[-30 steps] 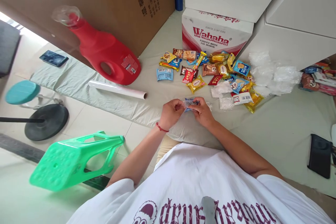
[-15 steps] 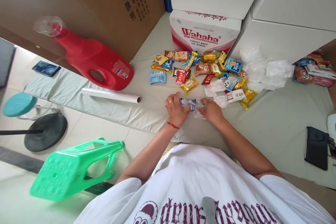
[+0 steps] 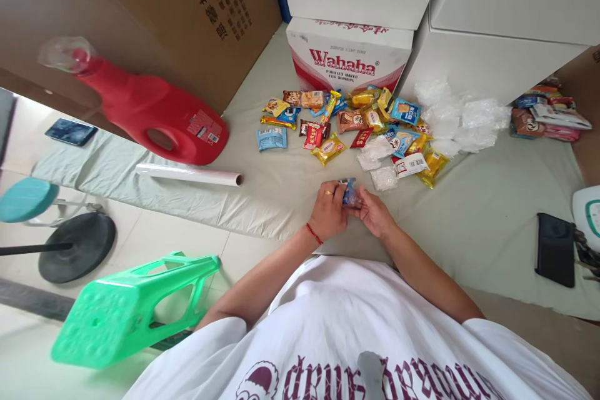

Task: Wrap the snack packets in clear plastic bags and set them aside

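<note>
A small blue snack packet point(image 3: 347, 186) with clear plastic wrap point(image 3: 355, 200) about it is held between my two hands, just above the cloth-covered surface. My left hand point(image 3: 329, 210) closes on the packet's left side, fingers over its top. At its right end my right hand point(image 3: 376, 211) pinches the clear wrap, fingertips partly hidden. Beyond my hands lie a yellow snack packet point(image 3: 329, 149), a red packet point(image 3: 315, 135) and a light-blue packet point(image 3: 271, 138). Small clear-wrapped bundles point(image 3: 384, 178) rest just past my right hand.
A pile of clear plastic point(image 3: 485, 115) lies right of the snacks, before white boxes. Behind stands a Wahaha carton point(image 3: 347, 59). To the left are a white roll point(image 3: 190, 174), a red jug point(image 3: 162, 115) and a green stool point(image 3: 126, 309). A black phone point(image 3: 555, 250) lies far right.
My hands have come together and drawn slightly toward my body, lifting the blue packet and folding the plastic about it. The view has shifted a little to the right.
</note>
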### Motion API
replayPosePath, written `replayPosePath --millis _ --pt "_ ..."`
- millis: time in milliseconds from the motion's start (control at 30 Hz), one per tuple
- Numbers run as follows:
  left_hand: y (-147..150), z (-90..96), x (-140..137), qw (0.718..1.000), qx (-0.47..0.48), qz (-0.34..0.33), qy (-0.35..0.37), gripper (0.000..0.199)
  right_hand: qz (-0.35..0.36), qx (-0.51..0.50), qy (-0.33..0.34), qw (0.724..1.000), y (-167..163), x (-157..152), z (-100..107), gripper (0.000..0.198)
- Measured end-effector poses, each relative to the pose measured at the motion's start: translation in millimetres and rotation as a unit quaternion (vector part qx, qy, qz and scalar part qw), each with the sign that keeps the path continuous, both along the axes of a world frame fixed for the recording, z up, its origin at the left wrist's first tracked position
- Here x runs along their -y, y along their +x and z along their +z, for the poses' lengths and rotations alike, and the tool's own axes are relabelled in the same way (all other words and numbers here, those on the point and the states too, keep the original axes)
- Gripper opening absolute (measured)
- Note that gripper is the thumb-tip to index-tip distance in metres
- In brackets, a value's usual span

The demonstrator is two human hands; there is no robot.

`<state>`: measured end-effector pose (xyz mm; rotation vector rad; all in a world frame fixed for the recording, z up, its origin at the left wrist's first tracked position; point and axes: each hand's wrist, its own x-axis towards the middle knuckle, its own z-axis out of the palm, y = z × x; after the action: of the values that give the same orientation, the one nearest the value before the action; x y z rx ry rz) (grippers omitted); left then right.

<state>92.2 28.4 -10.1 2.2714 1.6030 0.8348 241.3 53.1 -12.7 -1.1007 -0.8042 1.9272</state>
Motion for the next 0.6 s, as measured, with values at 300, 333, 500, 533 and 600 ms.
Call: replayPosePath --millis 300,333,500,533,600 --pt "-8.6 4.5 27.9 0.985 0.116 -0.128 -0.011 0.038 -0.058 0.04 0.068 0.995 38.1 9.6 14.9 0.043" --pt "-15.3 4.8 29.7 0.987 0.116 -0.112 -0.008 0.036 -0.083 0.05 0.079 0.992 56.9 8.2 17.8 0.042" --pt "-65.2 -6.5 36.7 0.997 0.073 0.018 0.005 0.022 -0.358 0.123 0.118 0.918 211.6 -26.9 31.9 0.021" --pt "-74.6 -10.6 37.6 0.997 0.063 0.036 0.009 0.02 -0.414 0.142 0.103 0.893 246.7 -37.6 34.2 0.017" --pt "-88.6 -18.3 39.5 0.998 0.031 0.048 0.016 0.018 -0.528 0.2 0.036 0.825 307.9 -59.7 36.7 0.021"
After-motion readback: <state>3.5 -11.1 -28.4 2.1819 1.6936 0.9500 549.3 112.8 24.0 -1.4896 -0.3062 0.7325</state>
